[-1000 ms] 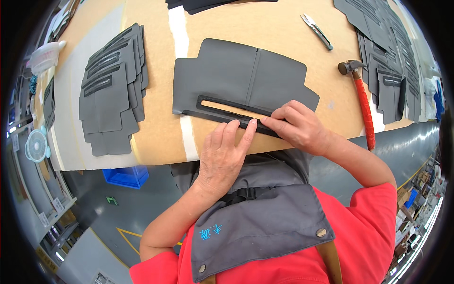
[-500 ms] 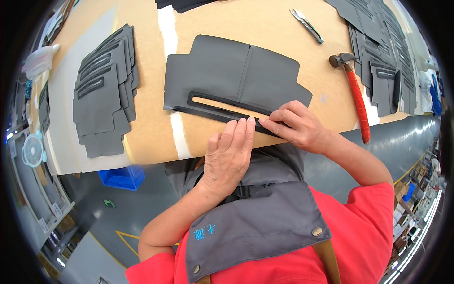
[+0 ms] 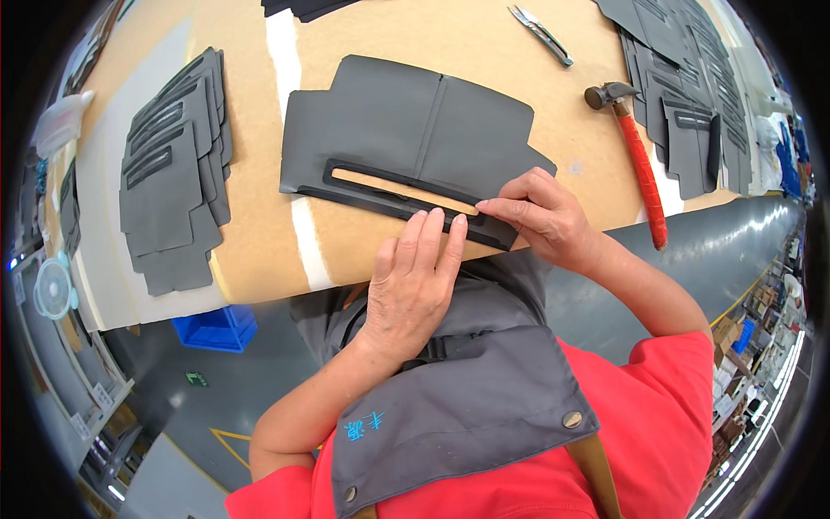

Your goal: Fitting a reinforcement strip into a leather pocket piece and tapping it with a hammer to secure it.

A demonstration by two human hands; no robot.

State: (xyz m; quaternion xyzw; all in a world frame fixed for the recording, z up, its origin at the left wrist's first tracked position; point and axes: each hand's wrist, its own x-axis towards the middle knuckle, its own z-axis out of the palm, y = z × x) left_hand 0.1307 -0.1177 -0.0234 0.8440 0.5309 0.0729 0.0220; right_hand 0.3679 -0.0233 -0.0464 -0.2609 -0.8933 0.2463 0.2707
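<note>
A dark grey sheet panel [image 3: 380,121] lies on the table in front of me, with a raised seam down its middle. Along its near side runs a long slot edged with a black border [image 3: 372,205], and the tan table shows through. My left hand [image 3: 411,281] rests with straight fingers on the near border, right of the slot's middle. At the slot's right end, my right hand [image 3: 553,221] has thumb and forefinger pinched together on the panel's border. Its other fingers curl inward, and they hide the panel's right corner.
Stacks of similar grey panels lie at the left [image 3: 164,190] and the far right [image 3: 683,112]. A red-handled hammer [image 3: 640,164] and thread snips [image 3: 543,36] lie right of my panel. A blue bin [image 3: 216,329] stands on the floor below the table's near edge.
My right fingers have shifted from the near strip to the slot's right end. The near strip now lies flatter, and the slot shows along its full length. The whole view has shifted slightly.
</note>
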